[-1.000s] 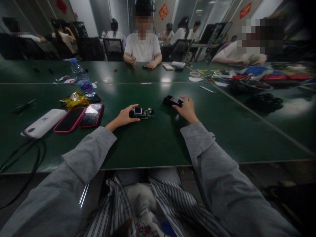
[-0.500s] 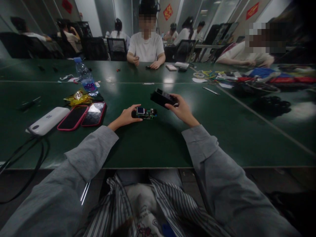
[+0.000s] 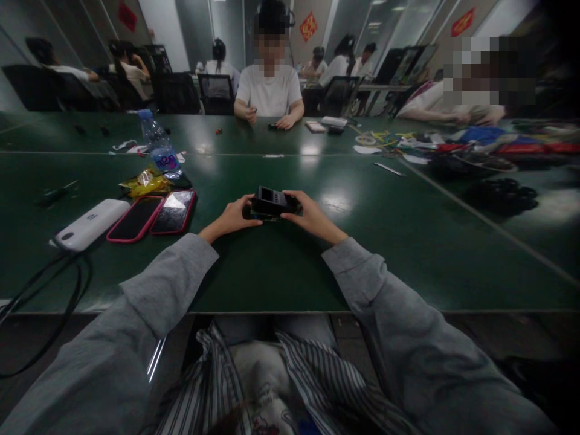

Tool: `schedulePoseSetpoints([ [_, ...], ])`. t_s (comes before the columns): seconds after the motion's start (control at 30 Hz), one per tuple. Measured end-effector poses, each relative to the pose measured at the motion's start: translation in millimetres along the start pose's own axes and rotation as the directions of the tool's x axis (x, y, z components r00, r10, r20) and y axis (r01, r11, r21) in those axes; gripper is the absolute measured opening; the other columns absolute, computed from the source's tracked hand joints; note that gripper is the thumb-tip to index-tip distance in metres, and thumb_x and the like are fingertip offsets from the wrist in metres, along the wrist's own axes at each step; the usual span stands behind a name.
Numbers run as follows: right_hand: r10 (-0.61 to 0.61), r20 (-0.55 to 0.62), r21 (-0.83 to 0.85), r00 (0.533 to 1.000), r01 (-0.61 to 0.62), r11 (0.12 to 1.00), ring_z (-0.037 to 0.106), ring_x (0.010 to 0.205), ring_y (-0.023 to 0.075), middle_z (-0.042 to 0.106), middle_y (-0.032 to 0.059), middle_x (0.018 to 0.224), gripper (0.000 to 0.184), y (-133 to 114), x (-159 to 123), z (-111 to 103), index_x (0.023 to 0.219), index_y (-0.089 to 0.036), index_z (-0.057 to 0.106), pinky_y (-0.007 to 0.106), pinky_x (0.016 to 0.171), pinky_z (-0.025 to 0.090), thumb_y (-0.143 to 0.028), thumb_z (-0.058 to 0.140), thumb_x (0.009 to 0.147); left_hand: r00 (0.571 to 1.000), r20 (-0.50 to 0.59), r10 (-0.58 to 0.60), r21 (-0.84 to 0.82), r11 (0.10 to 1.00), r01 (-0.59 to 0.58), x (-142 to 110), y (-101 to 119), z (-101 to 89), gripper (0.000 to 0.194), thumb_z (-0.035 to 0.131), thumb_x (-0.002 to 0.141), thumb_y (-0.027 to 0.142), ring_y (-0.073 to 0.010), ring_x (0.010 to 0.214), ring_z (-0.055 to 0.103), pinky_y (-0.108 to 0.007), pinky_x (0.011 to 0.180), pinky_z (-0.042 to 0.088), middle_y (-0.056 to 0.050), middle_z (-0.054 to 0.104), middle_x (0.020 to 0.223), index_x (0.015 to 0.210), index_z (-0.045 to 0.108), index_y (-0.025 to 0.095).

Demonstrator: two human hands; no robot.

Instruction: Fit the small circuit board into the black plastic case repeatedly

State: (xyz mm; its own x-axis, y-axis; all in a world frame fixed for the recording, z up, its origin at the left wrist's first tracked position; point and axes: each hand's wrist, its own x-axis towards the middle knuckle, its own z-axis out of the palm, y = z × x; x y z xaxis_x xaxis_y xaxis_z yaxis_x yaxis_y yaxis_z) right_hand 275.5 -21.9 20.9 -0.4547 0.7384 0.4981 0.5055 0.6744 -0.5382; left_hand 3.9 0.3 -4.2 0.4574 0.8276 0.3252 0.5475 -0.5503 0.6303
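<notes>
Just above the green table, my right hand (image 3: 306,212) grips a black plastic housing (image 3: 277,201) with a window and small buttons on its top face. The housing sits tilted over a circuit board (image 3: 266,218), of which only the lower edge shows; whether the two touch along their whole length I cannot tell. My left hand (image 3: 233,219) holds the board's left end between thumb and fingers. The board's small screen, seen earlier, is covered now by the housing.
To the left lie two red-edged phones (image 3: 136,220), a white power bank (image 3: 93,225) with cables, a yellow wrapper (image 3: 147,182) and a tilted water bottle (image 3: 159,145). A pen (image 3: 388,169) and a heap of cables (image 3: 480,148) lie right. A person (image 3: 269,87) sits opposite.
My right hand has brought the black housing left and down, turned its buttoned face up, and set it over the board. My left hand has stayed nearly in place with the board.
</notes>
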Motion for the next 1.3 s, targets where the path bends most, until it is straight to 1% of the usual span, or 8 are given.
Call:
schedulePoseSetpoints([
  [0.2, -0.002, 0.059, -0.06, 0.998, 0.005, 0.998, 0.057, 0.108, 0.0272, 0.057, 0.0112, 0.12, 0.059, -1, 2, 3, 0.141, -0.025, 0.042, 0.049, 0.094, 0.049, -0.031, 0.062, 0.086, 1.0, -0.005, -0.002, 0.018, 1.0, 0.002, 1, 5, 0.0, 0.083, 0.078, 0.066, 0.049, -0.0337, 0.119, 0.057, -0.053, 0.102, 0.042, -0.015, 0.058, 0.131, 0.136, 0.042, 0.022],
  [0.37, -0.021, 0.148, -0.03, 0.989, 0.026, 0.999, 0.055, 0.116, 0.0279, 0.056, 0.0114, 0.126, 0.059, 3, 2, 7, 0.139, -0.024, 0.044, 0.051, 0.101, 0.045, -0.031, 0.065, 0.084, 1.0, 0.024, 0.004, 0.008, 1.0, -0.004, 0, 10, -2.7, 0.096, 0.078, 0.066, 0.052, -0.0364, 0.128, 0.049, -0.055, 0.106, 0.037, -0.016, 0.045, 0.146, 0.146, 0.031, 0.025],
  [0.47, -0.022, 0.151, -0.009, 0.988, 0.024, 1.0, 0.055, 0.117, 0.028, 0.055, 0.0111, 0.129, 0.059, 6, 0, 8, 0.139, -0.025, 0.043, 0.051, 0.101, 0.045, -0.032, 0.065, 0.084, 0.999, 0.021, 0.045, -0.009, 0.999, -0.045, -1, 13, -5.1, 0.095, 0.076, 0.069, 0.053, -0.0352, 0.13, 0.048, -0.054, 0.107, 0.037, -0.012, 0.039, 0.151, 0.147, 0.028, 0.03],
  [0.63, -0.031, 0.141, 0.02, 0.99, 0.028, 0.999, 0.054, 0.12, 0.0279, 0.056, 0.0099, 0.131, 0.06, 8, 0, 8, 0.138, -0.027, 0.045, 0.051, 0.102, 0.044, -0.033, 0.067, 0.083, 0.996, 0.042, 0.085, -0.007, 0.996, -0.084, -2, 17, -7.3, 0.069, 0.07, 0.077, 0.05, -0.0305, 0.129, 0.049, -0.05, 0.108, 0.037, -0.006, 0.05, 0.142, 0.138, 0.043, 0.032],
  [0.8, -0.011, 0.141, 0.017, 0.99, 0.009, 1.0, 0.055, 0.12, 0.0272, 0.056, 0.0088, 0.132, 0.06, 7, 0, 8, 0.137, -0.027, 0.046, 0.052, 0.103, 0.044, -0.031, 0.069, 0.082, 0.995, 0.03, 0.094, -0.034, 0.995, -0.093, -1, 16, -6.6, 0.062, 0.072, 0.076, 0.048, -0.0285, 0.123, 0.054, -0.047, 0.104, 0.042, -0.006, 0.056, 0.134, 0.131, 0.05, 0.03],
  [1.07, -0.002, 0.13, 0.023, 0.991, -0.001, 1.0, 0.056, 0.12, 0.0277, 0.058, 0.0099, 0.131, 0.06, 5, 2, 8, 0.135, -0.025, 0.048, 0.052, 0.103, 0.044, -0.03, 0.071, 0.08, 0.997, 0.037, 0.075, -0.017, 0.997, -0.074, -1, 15, -6.3, 0.064, 0.072, 0.075, 0.048, -0.0294, 0.122, 0.055, -0.049, 0.103, 0.042, -0.006, 0.057, 0.133, 0.132, 0.048, 0.031],
  [1.17, 0.012, 0.118, 0.04, 0.993, -0.017, 0.999, 0.057, 0.117, 0.0277, 0.059, 0.0111, 0.129, 0.06, 3, 1, 8, 0.134, -0.023, 0.05, 0.051, 0.101, 0.045, -0.03, 0.072, 0.079, 0.997, 0.049, 0.065, -0.017, 0.998, -0.064, -2, 15, -6.9, 0.074, 0.075, 0.072, 0.048, -0.0315, 0.123, 0.054, -0.051, 0.104, 0.042, -0.008, 0.053, 0.137, 0.137, 0.042, 0.03],
  [1.3, 0.044, 0.084, 0.094, 0.996, -0.052, 0.994, 0.057, 0.118, 0.0278, 0.06, 0.0094, 0.127, 0.055, 4, 0, 10, 0.129, -0.024, 0.052, 0.052, 0.102, 0.045, -0.03, 0.072, 0.078, 0.998, 0.05, 0.039, -0.028, 0.999, -0.037, -1, 10, -5.2, 0.089, 0.079, 0.067, 0.044, -0.0337, 0.123, 0.055, -0.054, 0.104, 0.04, -0.012, 0.051, 0.141, 0.143, 0.035, 0.03],
])
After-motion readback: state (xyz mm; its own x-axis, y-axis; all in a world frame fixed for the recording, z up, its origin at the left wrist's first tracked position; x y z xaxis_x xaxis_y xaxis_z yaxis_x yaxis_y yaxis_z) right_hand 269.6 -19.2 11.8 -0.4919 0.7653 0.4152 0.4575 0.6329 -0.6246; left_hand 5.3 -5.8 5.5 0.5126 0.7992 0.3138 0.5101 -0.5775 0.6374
